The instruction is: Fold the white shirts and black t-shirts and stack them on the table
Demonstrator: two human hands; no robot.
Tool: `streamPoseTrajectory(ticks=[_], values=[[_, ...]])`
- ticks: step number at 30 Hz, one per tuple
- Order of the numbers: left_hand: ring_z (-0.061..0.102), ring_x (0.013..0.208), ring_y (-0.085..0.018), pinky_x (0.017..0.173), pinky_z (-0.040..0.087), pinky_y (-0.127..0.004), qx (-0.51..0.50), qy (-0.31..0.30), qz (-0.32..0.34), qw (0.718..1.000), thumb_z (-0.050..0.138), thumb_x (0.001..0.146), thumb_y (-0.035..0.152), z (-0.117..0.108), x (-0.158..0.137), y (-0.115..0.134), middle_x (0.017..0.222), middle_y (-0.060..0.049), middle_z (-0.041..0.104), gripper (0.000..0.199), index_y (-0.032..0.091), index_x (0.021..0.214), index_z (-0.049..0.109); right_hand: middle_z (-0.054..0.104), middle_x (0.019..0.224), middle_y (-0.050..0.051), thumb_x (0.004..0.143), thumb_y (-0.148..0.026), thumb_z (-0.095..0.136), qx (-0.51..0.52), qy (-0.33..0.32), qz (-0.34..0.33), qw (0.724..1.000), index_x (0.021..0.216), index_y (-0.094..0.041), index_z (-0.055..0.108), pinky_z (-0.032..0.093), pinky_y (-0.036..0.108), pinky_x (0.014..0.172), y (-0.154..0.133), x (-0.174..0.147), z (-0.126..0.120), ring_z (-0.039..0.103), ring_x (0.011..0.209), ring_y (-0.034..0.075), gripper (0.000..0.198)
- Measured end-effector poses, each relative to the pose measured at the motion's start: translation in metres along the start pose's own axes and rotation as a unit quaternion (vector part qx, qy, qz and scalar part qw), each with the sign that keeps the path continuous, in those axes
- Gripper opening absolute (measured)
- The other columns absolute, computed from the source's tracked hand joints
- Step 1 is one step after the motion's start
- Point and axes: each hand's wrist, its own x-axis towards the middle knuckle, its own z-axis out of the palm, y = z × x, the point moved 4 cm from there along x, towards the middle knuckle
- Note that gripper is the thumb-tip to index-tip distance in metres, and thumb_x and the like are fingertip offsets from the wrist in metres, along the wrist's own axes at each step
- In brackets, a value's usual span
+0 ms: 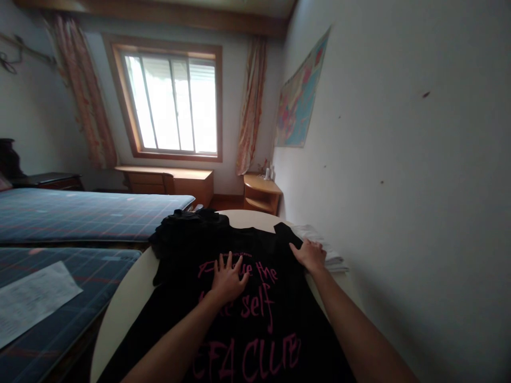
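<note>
A black T-shirt (255, 319) with pink lettering lies spread on a round pale table (120, 303), its collar toward the far side. My left hand (229, 279) rests on the shirt's chest, fingers spread over the printed words. At the shirt's right shoulder and sleeve is my right hand (311, 255), thumb apart from the fingers, which look bent over the sleeve edge; whether they pinch any cloth is hard to make out. Bunched black cloth (187, 234) sits at the table's far left, against the shirt. Folded white cloth (331, 255) lies just beyond my right hand.
A bed with a blue plaid mattress (99, 213) stands to the left, a sheet of paper (35, 300) on its near part. The white wall (419, 213) runs close along the right. Beyond the table are a corner shelf (261, 186) and a low wooden desk (191, 181) under the window.
</note>
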Motion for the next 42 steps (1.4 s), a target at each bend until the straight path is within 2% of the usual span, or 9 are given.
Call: streamPoseTrajectory(ticks=[4, 8, 14, 16, 21, 25, 33, 37, 42], values=[[0.011, 0.145, -0.045, 0.114, 0.014, -0.059, -0.004, 0.015, 0.004, 1.000, 0.040, 0.089, 0.063, 0.000, 0.000, 0.000, 0.160, -0.009, 0.025, 0.070, 0.030, 0.150, 0.035, 0.066, 0.119, 0.014, 0.085, -0.040, 0.057, -0.002, -0.011, -0.025, 1.000, 0.122, -0.017, 0.062, 0.042, 0.047, 0.095, 0.000, 0.004, 0.010, 0.052, 0.121, 0.034, 0.044], [0.014, 0.146, -0.040, 0.116, 0.014, -0.057, -0.019, 0.020, 0.012, 1.000, 0.040, 0.090, 0.063, -0.004, -0.002, -0.001, 0.159, -0.007, 0.028, 0.067, 0.030, 0.148, 0.039, 0.070, 0.111, 0.010, 0.087, -0.032, 0.051, 0.084, -0.011, -0.006, 0.996, 0.122, -0.021, 0.063, 0.046, 0.037, 0.089, 0.000, 0.008, 0.005, 0.063, 0.107, 0.027, 0.039], [0.021, 0.146, -0.035, 0.117, 0.017, -0.053, -0.043, 0.028, 0.037, 0.998, 0.040, 0.092, 0.059, -0.007, -0.003, 0.002, 0.157, -0.004, 0.033, 0.060, 0.030, 0.145, 0.045, 0.068, 0.110, 0.012, 0.086, -0.031, 0.046, 0.221, 0.149, 0.060, 0.962, 0.116, -0.018, 0.062, 0.046, 0.034, 0.088, 0.031, 0.019, -0.039, 0.062, 0.103, 0.026, 0.037], [0.024, 0.145, -0.034, 0.117, 0.019, -0.052, -0.048, 0.035, 0.044, 0.997, 0.039, 0.093, 0.057, -0.007, -0.003, 0.002, 0.156, -0.004, 0.036, 0.058, 0.029, 0.143, 0.047, 0.065, 0.115, 0.014, 0.084, -0.029, 0.047, 0.213, 0.186, 0.085, 0.955, 0.121, -0.018, 0.058, 0.045, 0.036, 0.089, 0.046, 0.020, -0.047, 0.060, 0.105, 0.027, 0.040], [0.024, 0.144, -0.035, 0.116, 0.020, -0.051, -0.044, 0.043, 0.054, 0.997, 0.043, 0.091, 0.056, -0.005, -0.005, 0.004, 0.155, -0.004, 0.037, 0.057, 0.030, 0.141, 0.049, 0.052, 0.133, 0.017, 0.080, -0.024, 0.053, 0.110, 0.152, 0.118, 0.975, 0.126, -0.018, 0.058, 0.043, 0.047, 0.091, 0.062, 0.016, -0.033, 0.050, 0.118, 0.034, 0.047], [0.022, 0.145, -0.035, 0.117, 0.018, -0.051, -0.044, 0.040, 0.056, 0.997, 0.044, 0.090, 0.057, -0.002, -0.005, 0.005, 0.156, -0.004, 0.035, 0.059, 0.030, 0.143, 0.047, 0.048, 0.142, 0.010, 0.082, -0.022, 0.051, 0.046, 0.136, 0.024, 0.989, 0.120, -0.023, 0.065, 0.035, 0.050, 0.101, 0.036, 0.015, -0.016, 0.038, 0.130, 0.032, 0.040], [0.022, 0.145, -0.036, 0.117, 0.018, -0.052, -0.051, 0.038, 0.062, 0.996, 0.043, 0.090, 0.056, -0.001, -0.004, 0.004, 0.156, -0.004, 0.035, 0.059, 0.030, 0.143, 0.047, 0.058, 0.137, 0.005, 0.095, -0.026, 0.038, 0.039, -0.035, -0.190, 0.980, 0.127, -0.023, 0.062, 0.023, 0.045, 0.111, -0.056, 0.025, 0.029, 0.029, 0.139, 0.025, 0.041], [0.020, 0.146, -0.037, 0.117, 0.019, -0.054, -0.058, 0.034, 0.066, 0.996, 0.043, 0.090, 0.056, -0.002, -0.003, 0.004, 0.156, -0.004, 0.034, 0.060, 0.030, 0.144, 0.047, 0.049, 0.146, 0.007, 0.098, -0.038, 0.034, 0.046, -0.120, -0.211, 0.969, 0.143, -0.021, 0.046, 0.021, 0.040, 0.114, -0.088, 0.027, 0.063, 0.031, 0.141, 0.023, 0.050], [0.018, 0.146, -0.037, 0.117, 0.018, -0.055, -0.067, 0.029, 0.061, 0.995, 0.043, 0.089, 0.058, -0.002, -0.002, 0.004, 0.157, -0.002, 0.033, 0.061, 0.032, 0.144, 0.045, 0.024, 0.160, 0.009, 0.097, -0.059, 0.023, 0.041, -0.188, -0.177, 0.965, 0.153, -0.024, 0.029, 0.015, 0.053, 0.115, -0.106, 0.034, 0.100, 0.020, 0.146, 0.032, 0.066]])
